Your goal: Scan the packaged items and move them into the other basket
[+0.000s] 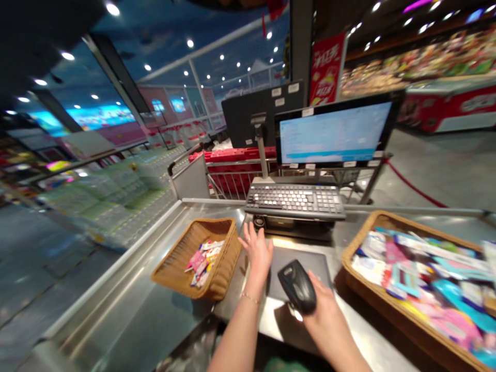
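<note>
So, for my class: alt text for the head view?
Someone's right hand holds a black scanner over a metal counter; the open left hand is beside a wicker basket of small packets. Behind are a keyboard and lit monitor.

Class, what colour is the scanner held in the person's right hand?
The scanner in the right hand is black, as the head view shows.
</note>
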{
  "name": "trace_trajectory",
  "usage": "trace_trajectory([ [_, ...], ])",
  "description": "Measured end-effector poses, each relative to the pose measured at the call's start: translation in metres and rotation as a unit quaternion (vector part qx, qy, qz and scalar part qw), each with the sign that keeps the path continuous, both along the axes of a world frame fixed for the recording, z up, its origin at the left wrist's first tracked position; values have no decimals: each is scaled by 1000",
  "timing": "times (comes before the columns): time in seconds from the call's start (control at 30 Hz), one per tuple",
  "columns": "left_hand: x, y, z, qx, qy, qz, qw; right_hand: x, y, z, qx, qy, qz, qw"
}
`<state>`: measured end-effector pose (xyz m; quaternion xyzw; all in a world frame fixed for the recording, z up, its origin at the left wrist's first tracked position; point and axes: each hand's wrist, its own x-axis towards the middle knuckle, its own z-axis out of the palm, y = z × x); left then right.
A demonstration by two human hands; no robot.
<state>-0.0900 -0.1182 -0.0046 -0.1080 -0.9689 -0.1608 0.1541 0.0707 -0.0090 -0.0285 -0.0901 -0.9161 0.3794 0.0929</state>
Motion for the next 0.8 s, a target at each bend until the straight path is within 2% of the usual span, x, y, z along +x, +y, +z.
trace_trajectory([
  [0.47, 5, 28, 1, -1, 1, -41, 999, 10, 14, -3, 0, 18, -35, 999],
  [0.8, 11, 47, -3, 11, 0, -78, 997, 23, 21, 4, -8, 20, -73, 997],
])
